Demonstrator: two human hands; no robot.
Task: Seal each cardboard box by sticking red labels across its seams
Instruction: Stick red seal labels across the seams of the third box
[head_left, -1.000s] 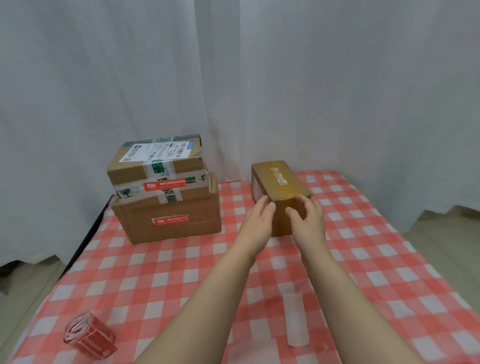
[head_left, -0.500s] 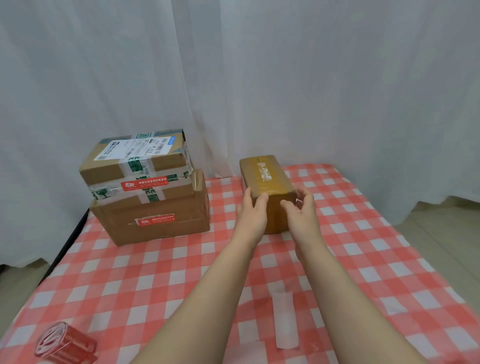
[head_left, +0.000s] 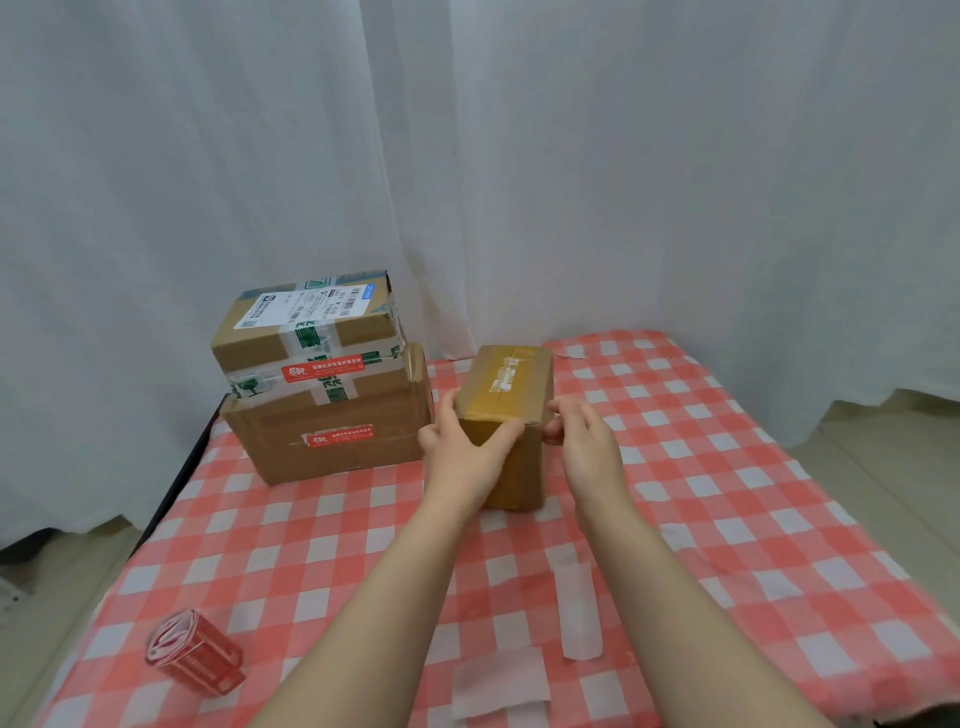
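A small brown cardboard box (head_left: 506, 384) with clear tape along its top seam stands on the red-and-white checked table (head_left: 727, 467). My left hand (head_left: 462, 447) grips its near left corner, thumb across the front top edge. My right hand (head_left: 587, 447) is at the box's near right edge, bent fingertips touching it. At the back left, a taped box (head_left: 306, 332) sits on a larger box (head_left: 363, 415); each carries a red label (head_left: 322, 370) (head_left: 340, 436). A roll of red labels (head_left: 195, 652) lies at the near left.
Two white backing strips (head_left: 576, 610) (head_left: 498, 680) lie on the cloth near me, under my forearms. A white curtain (head_left: 571, 182) hangs close behind the table. The table's dark left edge (head_left: 176, 483) and the right edge drop to the floor.
Both hands reached the small box; my left hand went from the front face to gripping its near left corner. The box has turned and now sits closer to me.
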